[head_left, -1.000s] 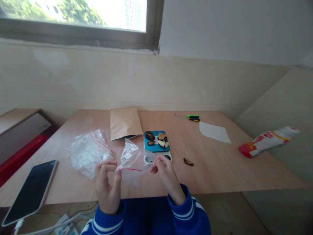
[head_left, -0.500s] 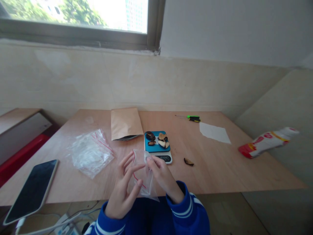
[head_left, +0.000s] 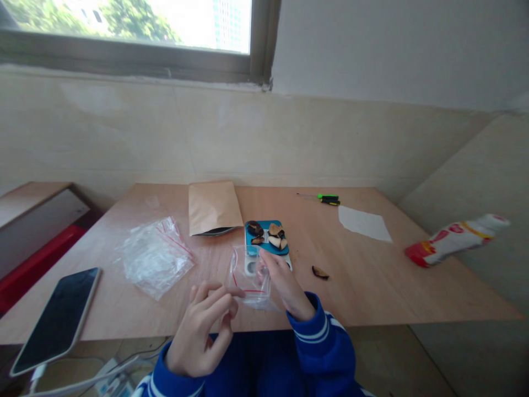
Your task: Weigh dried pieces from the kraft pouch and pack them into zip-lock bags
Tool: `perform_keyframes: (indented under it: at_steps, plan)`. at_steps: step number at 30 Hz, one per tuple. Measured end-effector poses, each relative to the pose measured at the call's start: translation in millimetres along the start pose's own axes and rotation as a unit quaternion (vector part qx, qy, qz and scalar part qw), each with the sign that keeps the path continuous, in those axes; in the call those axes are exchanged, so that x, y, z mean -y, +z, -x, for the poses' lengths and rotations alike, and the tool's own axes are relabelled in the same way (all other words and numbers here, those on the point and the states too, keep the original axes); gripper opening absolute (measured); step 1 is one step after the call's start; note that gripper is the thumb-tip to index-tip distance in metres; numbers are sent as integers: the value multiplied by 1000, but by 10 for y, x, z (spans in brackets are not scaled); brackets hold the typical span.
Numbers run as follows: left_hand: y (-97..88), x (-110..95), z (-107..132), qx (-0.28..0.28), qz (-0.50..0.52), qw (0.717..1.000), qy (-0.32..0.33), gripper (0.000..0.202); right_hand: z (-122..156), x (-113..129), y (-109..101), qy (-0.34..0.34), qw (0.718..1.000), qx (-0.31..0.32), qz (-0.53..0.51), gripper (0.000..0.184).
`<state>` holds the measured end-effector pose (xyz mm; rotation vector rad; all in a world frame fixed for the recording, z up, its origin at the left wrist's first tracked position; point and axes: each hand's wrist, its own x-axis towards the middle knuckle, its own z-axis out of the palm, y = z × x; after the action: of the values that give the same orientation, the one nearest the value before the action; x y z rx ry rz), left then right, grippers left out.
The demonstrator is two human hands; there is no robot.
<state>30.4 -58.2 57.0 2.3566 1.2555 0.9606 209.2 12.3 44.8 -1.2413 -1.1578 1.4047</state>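
Observation:
My right hand pinches the upper right edge of a clear zip-lock bag with a red line across it. The bag hangs in front of a small blue and white digital scale and hides part of its lower panel. My left hand is open at the bag's lower left, fingers loosely bent, the index fingertip at the red line. Several brown and cream pieces, apparently dried mushroom, lie on the scale's platform. One more dark piece rests on the table to the right.
A brown paper pouch lies behind the scale. At left are a pile of clear zip bags and a phone on a cable. Farther right are screwdrivers, white paper and a red-and-white bottle.
My right hand has raised the bag slightly and moved it right, turning it flatter toward me. My left hand has drawn back, down and left, from the bag's upper part.

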Motion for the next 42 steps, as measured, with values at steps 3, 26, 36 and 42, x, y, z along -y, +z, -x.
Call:
perform_keyframes:
  at_steps: [3, 26, 36, 42]
  plan:
    - [8, 11, -113, -5, 7, 1000, 1, 29, -54, 90, -48, 6, 999, 47, 3, 50]
    - [-105, 310, -805, -107, 23, 994, -28, 18, -872, -355, -932, -176, 869, 49, 459, 55]
    - [-45, 378, -721, -126, -1, 992, -31, 17, -928, -262, -914, -232, 910, 13, 345, 26]
    - [-57, 379, -682, -129, 1, 991, -32, 17, -938, -250, -908, -196, 929, -15, 312, 30]
